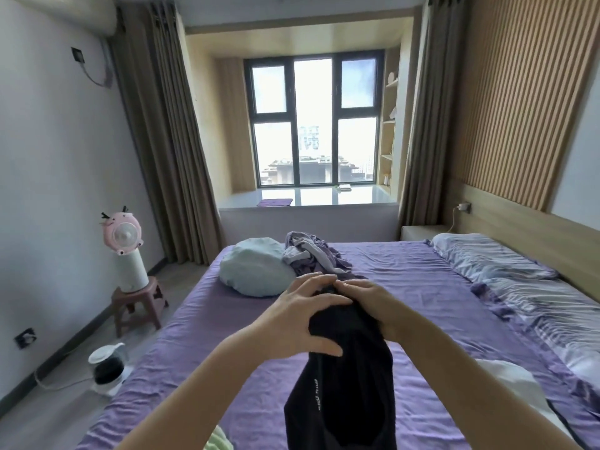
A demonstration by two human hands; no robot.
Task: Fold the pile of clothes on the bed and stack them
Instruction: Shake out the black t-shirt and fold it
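Both hands, left hand (pixel 303 315) and right hand (pixel 370 302), grip black garment (pixel 344 378) above bed (pixel 406 280)

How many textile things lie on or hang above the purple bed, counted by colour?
Black garment, held up by both hands: 1
Heap of lilac-grey clothes: 1
Pale blue round cushion: 1
White cloth: 1
Pale green cloth: 1
Total: 5

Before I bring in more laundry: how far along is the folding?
Nothing looks folded or stacked yet. In hand: the left hand and right hand both hold a black garment up above the bed. Left: that garment, plus the crumpled pile of clothes beside the round pillow.
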